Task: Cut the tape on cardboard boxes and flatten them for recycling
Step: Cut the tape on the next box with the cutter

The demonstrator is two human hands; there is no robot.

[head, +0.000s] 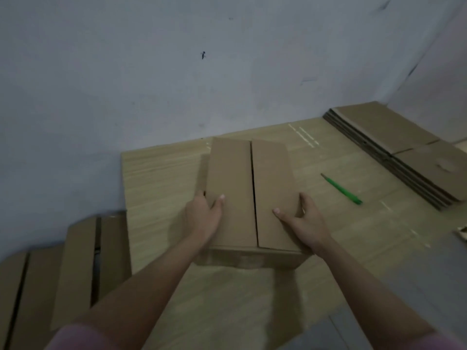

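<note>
Brown cardboard box (250,198) sits on the wood floor in front of me. My left hand (202,218) and right hand (303,221) grip its 2 near sides, thumbs on top. I think it is light, stiff, easy to dent.

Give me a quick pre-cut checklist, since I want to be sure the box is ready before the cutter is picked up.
1. Cardboard box steadied: ok, left hand and right hand grip its sides.
2. Top flaps closed: ok.
3. Tape along the seam: cannot tell.
4. Green cutter within reach: ok, lies right of the box.
5. A hand free for it: not ok.
6. Stack of flattened boxes apart: ok.
</note>
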